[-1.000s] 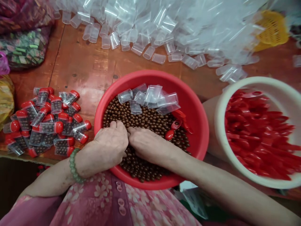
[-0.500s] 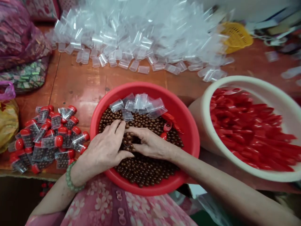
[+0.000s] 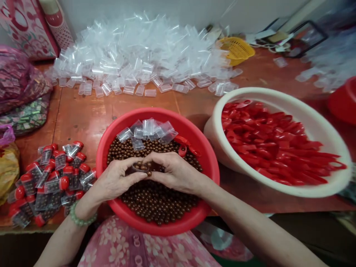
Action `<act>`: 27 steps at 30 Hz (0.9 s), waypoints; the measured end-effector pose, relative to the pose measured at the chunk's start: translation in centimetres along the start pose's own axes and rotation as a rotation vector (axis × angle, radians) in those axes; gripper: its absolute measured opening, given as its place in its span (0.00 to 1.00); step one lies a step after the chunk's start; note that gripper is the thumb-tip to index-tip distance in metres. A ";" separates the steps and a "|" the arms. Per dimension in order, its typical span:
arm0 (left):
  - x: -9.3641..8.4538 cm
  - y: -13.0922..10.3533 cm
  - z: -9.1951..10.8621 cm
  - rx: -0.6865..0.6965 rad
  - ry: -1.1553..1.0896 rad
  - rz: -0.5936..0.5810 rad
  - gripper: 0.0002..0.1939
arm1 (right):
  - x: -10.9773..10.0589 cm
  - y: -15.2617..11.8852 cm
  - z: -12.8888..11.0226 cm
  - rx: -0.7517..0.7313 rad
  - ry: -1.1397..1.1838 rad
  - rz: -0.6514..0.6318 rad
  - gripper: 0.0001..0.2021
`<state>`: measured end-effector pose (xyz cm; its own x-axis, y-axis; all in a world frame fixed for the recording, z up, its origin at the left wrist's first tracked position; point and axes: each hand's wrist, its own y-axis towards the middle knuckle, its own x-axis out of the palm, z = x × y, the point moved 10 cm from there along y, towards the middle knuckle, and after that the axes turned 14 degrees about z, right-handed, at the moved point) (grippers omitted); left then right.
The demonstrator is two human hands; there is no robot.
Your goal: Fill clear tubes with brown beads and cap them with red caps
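Observation:
Over the red basin point(image 3: 215, 178), my left hand point(image 3: 116, 180) is closed around a small clear plastic container point(image 3: 134, 170), its mouth turned to the right. Brown balls show in and at that mouth. My right hand point(image 3: 178, 172) meets it from the right, thumb and fingers curved round several balls point(image 3: 149, 173) at the opening; part of them is hidden by the fingers. Loose brown balls point(image 3: 161, 204) cover the basin's bottom. On top of them, at the far side, lie several empty clear containers point(image 3: 148, 127) and some red plastic caps point(image 3: 182, 150).
At left lies a pile of filled, red-capped containers point(image 3: 55, 183). A cream tub point(image 3: 215, 137) of red plastic pieces point(image 3: 272, 144) stands at right. Clear containers point(image 3: 139, 52) are heaped at the back, beside a yellow basket point(image 3: 236, 50). Filled bags point(image 3: 22, 81) sit far left.
My left hand has turned from lying palm-down over the balls to gripping the container from the left. My right hand has closed in at its mouth. The view has shifted right.

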<state>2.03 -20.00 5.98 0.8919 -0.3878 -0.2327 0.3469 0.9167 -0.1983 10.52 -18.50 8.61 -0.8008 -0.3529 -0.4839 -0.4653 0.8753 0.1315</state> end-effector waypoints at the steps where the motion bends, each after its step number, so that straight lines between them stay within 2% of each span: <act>1: -0.1 0.0 -0.2 -0.027 -0.010 0.009 0.16 | -0.4 0.0 -0.1 -0.002 -0.022 0.037 0.07; 3: -0.2 0.0 -0.5 -0.053 -0.019 0.017 0.16 | -1.0 0.2 -0.9 -0.067 -0.056 0.080 0.12; 5: -0.1 0.0 -0.4 -0.042 -0.034 0.001 0.16 | -1.0 0.2 -2.2 -0.181 -0.073 0.066 0.15; 9: 0.3 0.1 -0.3 -0.033 -0.031 -0.050 0.16 | -0.3 0.2 -3.3 -0.309 -0.075 -0.001 0.13; 15: -0.1 0.5 -0.5 -0.057 -0.011 -0.017 0.14 | -1.3 -0.1 -2.8 -0.350 -0.050 0.120 0.03; 18: -0.2 0.6 -0.4 -0.064 -0.031 0.000 0.12 | -1.6 -0.3 -2.7 -0.334 -0.040 0.130 0.03; 20: -0.4 0.7 -0.2 -0.075 -0.039 0.021 0.11 | -1.2 -0.6 -2.9 -0.315 -0.062 0.081 0.04; 22: -1.0 0.7 -0.2 -0.090 -0.034 0.071 0.11 | -0.1 -1.2 -3.1 -0.307 -0.140 -0.029 0.03; 25: -2.2 0.6 0.0 -0.080 0.003 0.180 0.12 | 1.6 -2.6 -2.8 -0.316 -0.376 -0.237 0.02; 27: -2.8 0.4 0.3 -0.053 0.015 0.233 0.11 | 1.6 -3.5 -2.2 -0.323 -0.495 -0.314 0.03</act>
<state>-0.26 -18.52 6.87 0.9413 -0.1686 -0.2924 0.1165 0.9753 -0.1875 10.07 -22.88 9.28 -0.3772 -0.3144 -0.8712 -0.7995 0.5852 0.1350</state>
